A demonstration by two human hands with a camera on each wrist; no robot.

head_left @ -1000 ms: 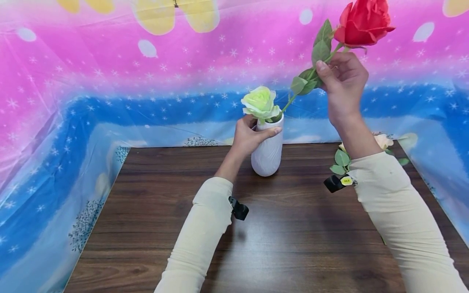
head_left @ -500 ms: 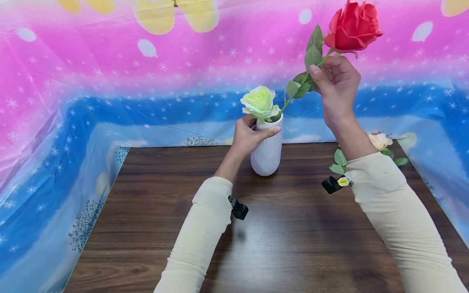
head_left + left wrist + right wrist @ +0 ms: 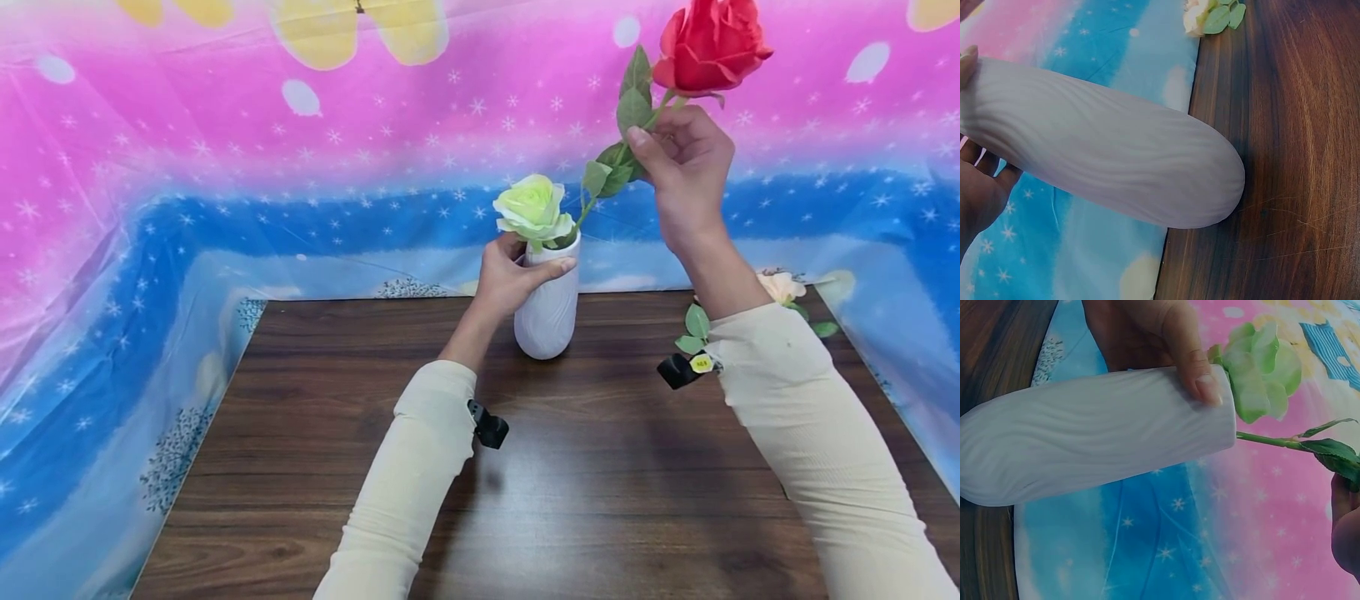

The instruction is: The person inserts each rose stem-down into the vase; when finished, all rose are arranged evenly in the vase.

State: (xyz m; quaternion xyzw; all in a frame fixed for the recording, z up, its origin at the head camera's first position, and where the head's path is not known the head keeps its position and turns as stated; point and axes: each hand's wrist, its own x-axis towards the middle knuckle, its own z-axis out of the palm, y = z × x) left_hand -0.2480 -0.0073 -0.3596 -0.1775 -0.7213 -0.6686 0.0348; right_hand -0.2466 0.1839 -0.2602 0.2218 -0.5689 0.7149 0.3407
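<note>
A white vase [image 3: 546, 312] with wavy grooves stands upright near the table's back edge. My left hand [image 3: 504, 279] grips it just below the rim, thumb across the front. Out of its mouth, on the left, rises a pale green rose [image 3: 534, 207]. My right hand [image 3: 690, 171], up and to the right, pinches the stem of a red rose [image 3: 708, 50] below the bloom. That stem slants down into the vase mouth, and its lower end is hidden inside. In the right wrist view the green stem [image 3: 1269, 440] passes over the rim beside the green rose.
A pale peach rose [image 3: 782, 287] with green leaves lies at the table's back right, partly behind my right sleeve. The dark wooden table [image 3: 360, 467] meets a pink and blue printed cloth [image 3: 225, 142] along its back and sides.
My right hand has moved left with the red rose, whose stem now stands a little steeper in the vase mouth. The left hand and the vase have stayed in place.
</note>
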